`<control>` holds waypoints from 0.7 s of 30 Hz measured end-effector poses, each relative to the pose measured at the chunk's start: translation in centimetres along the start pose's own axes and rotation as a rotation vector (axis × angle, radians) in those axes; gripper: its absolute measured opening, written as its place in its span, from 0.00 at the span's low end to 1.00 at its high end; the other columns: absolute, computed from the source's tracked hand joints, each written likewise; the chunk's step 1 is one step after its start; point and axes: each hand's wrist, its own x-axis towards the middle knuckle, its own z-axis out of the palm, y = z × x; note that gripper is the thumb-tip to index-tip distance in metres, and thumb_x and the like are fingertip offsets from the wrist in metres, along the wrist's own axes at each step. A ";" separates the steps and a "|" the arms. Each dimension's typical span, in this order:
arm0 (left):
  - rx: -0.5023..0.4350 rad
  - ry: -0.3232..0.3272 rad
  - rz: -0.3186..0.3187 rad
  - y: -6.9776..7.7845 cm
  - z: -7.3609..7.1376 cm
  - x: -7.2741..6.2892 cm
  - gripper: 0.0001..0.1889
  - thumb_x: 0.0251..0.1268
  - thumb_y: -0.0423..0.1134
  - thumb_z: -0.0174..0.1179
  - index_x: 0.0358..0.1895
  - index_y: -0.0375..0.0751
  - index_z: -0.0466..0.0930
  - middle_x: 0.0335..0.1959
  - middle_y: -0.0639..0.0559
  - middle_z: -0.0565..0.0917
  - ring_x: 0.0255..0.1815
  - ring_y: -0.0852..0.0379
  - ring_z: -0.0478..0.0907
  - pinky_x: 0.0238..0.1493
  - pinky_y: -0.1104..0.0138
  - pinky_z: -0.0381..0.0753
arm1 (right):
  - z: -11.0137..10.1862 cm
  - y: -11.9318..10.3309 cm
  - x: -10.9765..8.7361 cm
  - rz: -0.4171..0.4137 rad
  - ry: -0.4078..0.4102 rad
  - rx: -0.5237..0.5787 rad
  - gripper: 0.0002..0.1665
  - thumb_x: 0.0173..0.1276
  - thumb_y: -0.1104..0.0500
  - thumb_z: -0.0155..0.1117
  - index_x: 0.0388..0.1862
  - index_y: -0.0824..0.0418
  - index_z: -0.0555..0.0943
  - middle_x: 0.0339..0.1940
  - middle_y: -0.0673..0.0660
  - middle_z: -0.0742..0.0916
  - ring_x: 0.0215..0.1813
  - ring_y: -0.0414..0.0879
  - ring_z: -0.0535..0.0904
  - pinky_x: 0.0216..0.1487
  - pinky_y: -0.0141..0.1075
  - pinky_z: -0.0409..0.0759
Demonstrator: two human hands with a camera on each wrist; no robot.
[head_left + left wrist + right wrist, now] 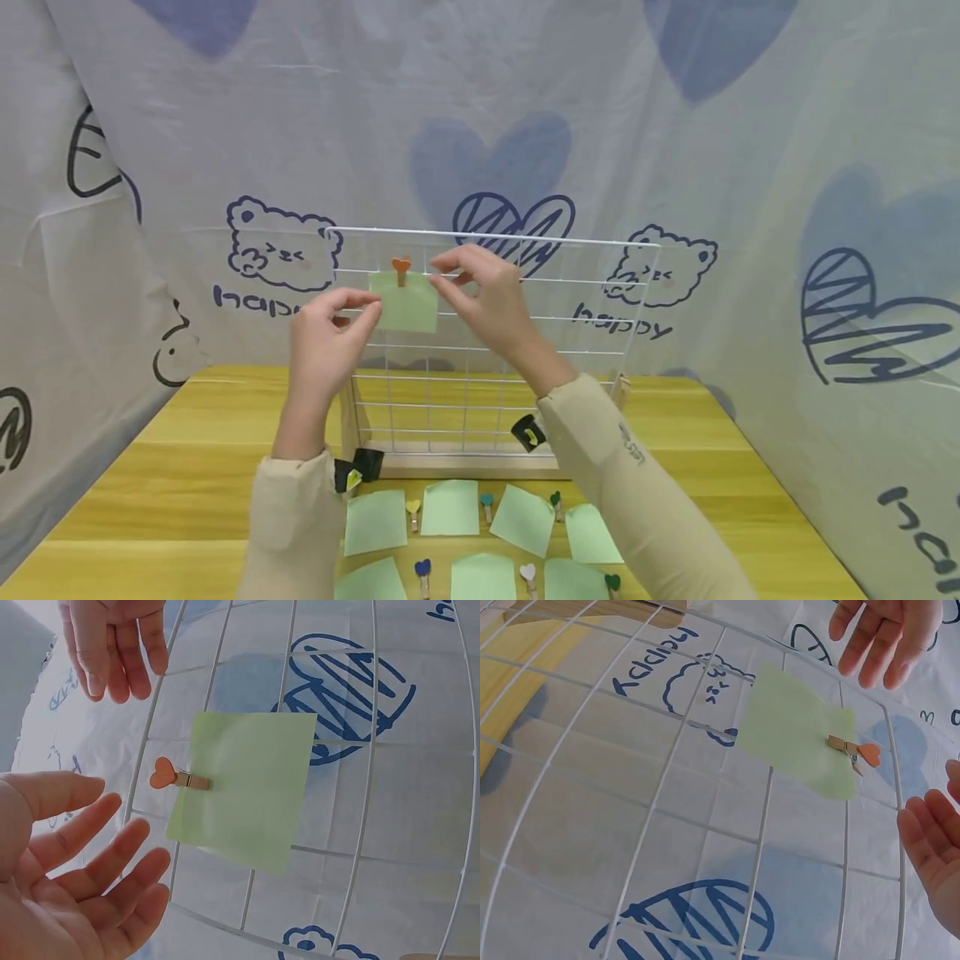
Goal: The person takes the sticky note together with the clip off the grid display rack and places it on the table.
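A pale green paper note [408, 310] hangs near the upper left of a white wire grid [510, 317]. At its top edge sits a small wooden clothespin [401, 271] with an orange heart, clipping the paper to a wire. My left hand [326, 342] is beside the note's left edge, its fingers loosely bent. Near the upper right corner is my right hand [491, 300], fingers relaxed. Both wrist views show a gap between the note [247, 787] and the hands, which hold nothing. The clothespin [847, 746] stands out sideways from the note in the right wrist view.
The grid stands in a wooden base [465, 464] on the yellow wood-grain table [172, 467]. In front lie several green notes [450, 508] and small clothespins with coloured hearts, such as a blue one [423, 575]. A patterned cloth [360, 125] hangs behind.
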 end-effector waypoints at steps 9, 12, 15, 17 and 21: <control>-0.006 0.121 -0.003 0.2 0.1 0.6 0.09 0.57 0.31 0.57 0.40 0.30 0.78 0.50 0.41 0.74 0.48 0.47 0.68 0.44 0.57 0.71 | 0.6 0.0 1.2 -0.037 -0.011 -0.008 0.09 0.54 0.75 0.61 0.36 0.74 0.79 0.37 0.64 0.83 0.42 0.50 0.78 0.38 0.24 0.75; 0.002 0.139 -0.020 0.2 0.1 0.8 0.09 0.56 0.31 0.57 0.40 0.30 0.78 0.55 0.41 0.71 0.51 0.46 0.66 0.45 0.56 0.70 | 0.7 0.0 1.6 -0.043 -0.011 -0.007 0.10 0.55 0.74 0.61 0.37 0.73 0.79 0.39 0.64 0.82 0.43 0.50 0.78 0.39 0.24 0.75; -0.002 0.145 -0.027 0.1 0.2 0.9 0.10 0.56 0.31 0.57 0.41 0.30 0.78 0.56 0.41 0.69 0.53 0.46 0.66 0.46 0.57 0.70 | 0.8 0.0 1.9 -0.052 -0.022 -0.014 0.10 0.56 0.74 0.60 0.38 0.73 0.79 0.40 0.64 0.82 0.44 0.50 0.78 0.40 0.24 0.74; -0.007 0.146 -0.023 -0.1 0.3 1.0 0.10 0.56 0.30 0.57 0.41 0.30 0.78 0.56 0.40 0.69 0.54 0.46 0.65 0.47 0.57 0.70 | 1.0 -0.1 2.1 -0.061 -0.029 -0.016 0.10 0.56 0.74 0.60 0.38 0.73 0.79 0.40 0.64 0.82 0.44 0.49 0.78 0.40 0.24 0.74; -0.019 0.147 -0.020 -0.3 0.4 1.2 0.11 0.56 0.30 0.57 0.42 0.30 0.77 0.55 0.39 0.70 0.55 0.46 0.65 0.47 0.57 0.70 | 1.2 -0.3 2.6 -0.080 -0.039 -0.028 0.10 0.56 0.74 0.59 0.39 0.73 0.79 0.41 0.64 0.82 0.44 0.50 0.78 0.41 0.24 0.74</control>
